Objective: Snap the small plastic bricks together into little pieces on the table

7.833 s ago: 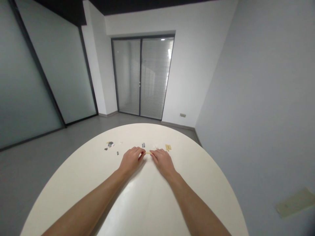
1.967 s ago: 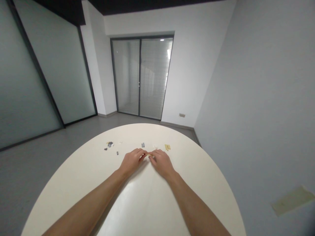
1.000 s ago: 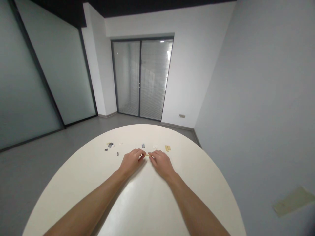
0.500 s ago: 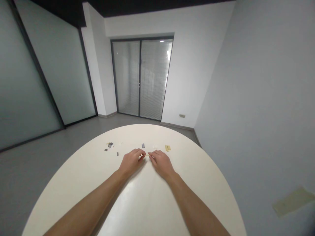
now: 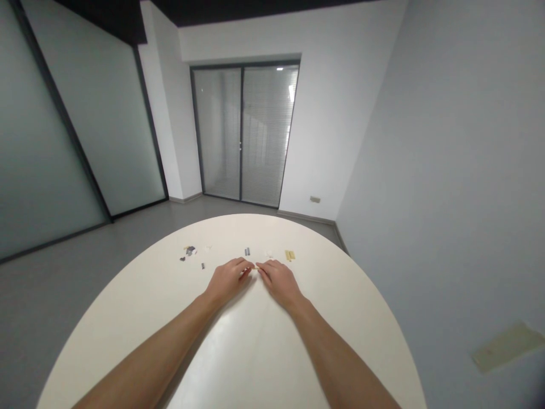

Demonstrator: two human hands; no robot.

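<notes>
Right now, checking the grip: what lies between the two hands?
The head view shows a small pale yellow piece between the left hand and right hand, at their fingertips.

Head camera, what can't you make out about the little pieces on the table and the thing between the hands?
All in the head view:
The pale sliver between the left hand and right hand: fingertips hide part of it, so each hand's grip is unclear.
The dark cluster: too small to identify.
The grey bar and tan strip: too small to show material.
The left forearm: cut off by the bottom edge.
</notes>
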